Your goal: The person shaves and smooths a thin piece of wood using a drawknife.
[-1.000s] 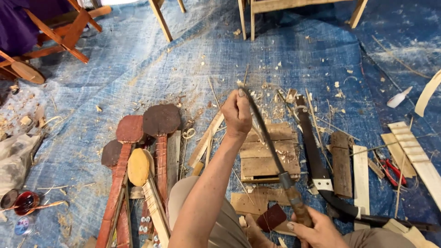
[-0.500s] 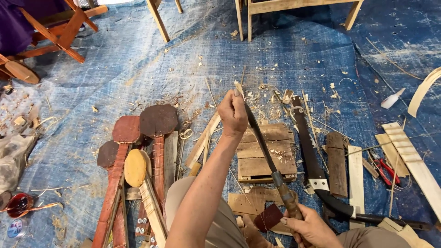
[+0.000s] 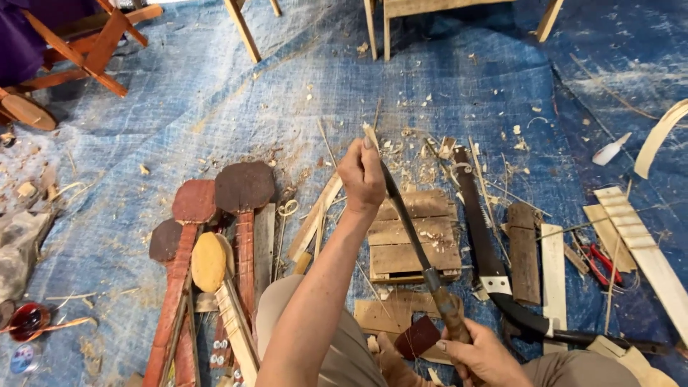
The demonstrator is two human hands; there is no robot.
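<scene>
Centre frame: I see left hand [image 3: 362, 174] pinching thin pale wooden sliver [image 3: 370, 135], fingers pressed together around it. Lower right: right hand [image 3: 479, 356] wrapped tight on wooden handle of long dark-bladed knife [image 3: 403, 215], blade against sliver. Beneath them, small slatted wooden block [image 3: 416, 236] on blue tarp [image 3: 215, 107]. Left: brown paddle-shaped wooden pieces [image 3: 244, 188].
</scene>
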